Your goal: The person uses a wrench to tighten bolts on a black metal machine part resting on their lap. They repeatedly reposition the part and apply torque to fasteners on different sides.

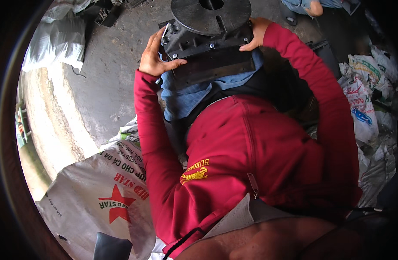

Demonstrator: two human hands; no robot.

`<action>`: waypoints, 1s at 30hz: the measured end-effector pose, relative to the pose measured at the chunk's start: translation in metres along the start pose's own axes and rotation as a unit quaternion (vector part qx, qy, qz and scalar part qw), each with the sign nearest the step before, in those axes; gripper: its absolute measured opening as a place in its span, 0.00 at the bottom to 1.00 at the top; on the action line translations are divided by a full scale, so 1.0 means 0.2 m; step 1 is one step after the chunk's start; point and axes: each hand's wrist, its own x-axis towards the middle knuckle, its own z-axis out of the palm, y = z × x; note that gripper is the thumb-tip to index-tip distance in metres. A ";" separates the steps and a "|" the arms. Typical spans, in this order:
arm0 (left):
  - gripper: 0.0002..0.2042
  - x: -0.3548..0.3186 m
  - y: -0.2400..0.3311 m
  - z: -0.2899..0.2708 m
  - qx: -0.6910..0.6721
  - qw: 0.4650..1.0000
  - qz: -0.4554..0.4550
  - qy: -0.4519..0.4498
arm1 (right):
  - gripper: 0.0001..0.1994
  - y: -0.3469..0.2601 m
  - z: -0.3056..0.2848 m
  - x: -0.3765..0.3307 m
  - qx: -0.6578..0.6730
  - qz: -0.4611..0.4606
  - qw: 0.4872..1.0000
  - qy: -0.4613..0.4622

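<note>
Grey floor [108,60] filled ten o'clock, a pale sack [88,219] bulged at eight, and there at twelve I had it: the black machine part [199,42], above blue jeans [188,102]! Its long axis ran roughly nine to three, tipped up at the three end. The round disc [196,19] faced me, slot [219,24] toward six. Left grip [154,59] at nine, right grip [258,34] at three, each spread wide around an end, thumbs [175,65] nearside, probably sharing the load. Whether the legs bore weight, I couldn't tell.
</note>
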 end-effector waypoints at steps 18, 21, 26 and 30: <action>0.52 0.20 -0.22 -0.13 -0.128 0.973 -0.181 -0.071 | 0.31 0.08 -0.31 0.36 0.108 -0.047 0.977 -0.180; 0.53 0.26 -0.26 -0.12 -0.108 0.978 -0.176 -0.039 | 0.30 0.14 -0.32 0.40 0.133 -0.061 0.979 -0.141; 0.52 0.28 -0.37 -0.12 -0.176 0.967 -0.177 -0.053 | 0.33 -0.01 -0.44 0.47 0.013 0.072 0.972 -0.222; 0.45 0.29 -0.31 -0.14 -0.192 0.959 -0.193 -0.076 | 0.32 0.03 -0.40 0.46 0.068 0.046 0.978 -0.192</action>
